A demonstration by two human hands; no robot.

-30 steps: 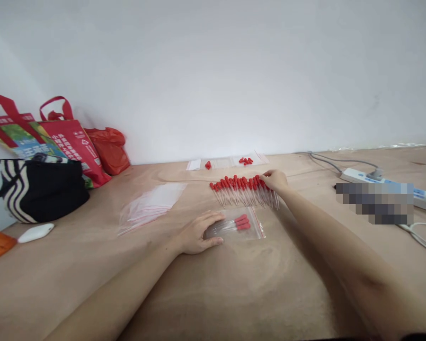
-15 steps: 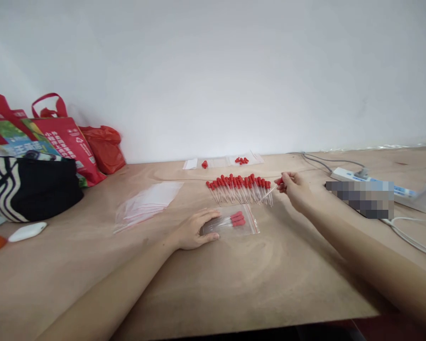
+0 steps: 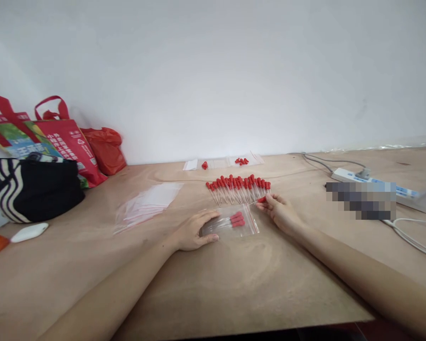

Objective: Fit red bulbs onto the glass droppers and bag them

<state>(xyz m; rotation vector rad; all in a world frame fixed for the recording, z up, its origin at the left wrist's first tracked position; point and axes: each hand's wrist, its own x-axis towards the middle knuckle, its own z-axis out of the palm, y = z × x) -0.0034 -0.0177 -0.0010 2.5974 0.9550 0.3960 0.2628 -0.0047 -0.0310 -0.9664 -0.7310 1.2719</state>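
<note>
A clear zip bag lies flat on the wooden table, with several red-capped droppers inside. My left hand rests at the bag's left end, thumb and fingers apart on its edges. Between the thumb and fingers of my right hand is the red bulb of one dropper, its clear tip pointing left over the bag's upper right corner. Just behind the bag, a row of red-topped droppers lies side by side, stems toward me.
Flat empty zip bags are stacked at the left. Farther back lie bags with small red bulbs. Shopping bags, a black pouch and a white case stand left; a power strip with cables lies right.
My right hand has moved left and nearer to me with the dropper, from the row's right end to the bag's opening side. My left hand stays in place.
</note>
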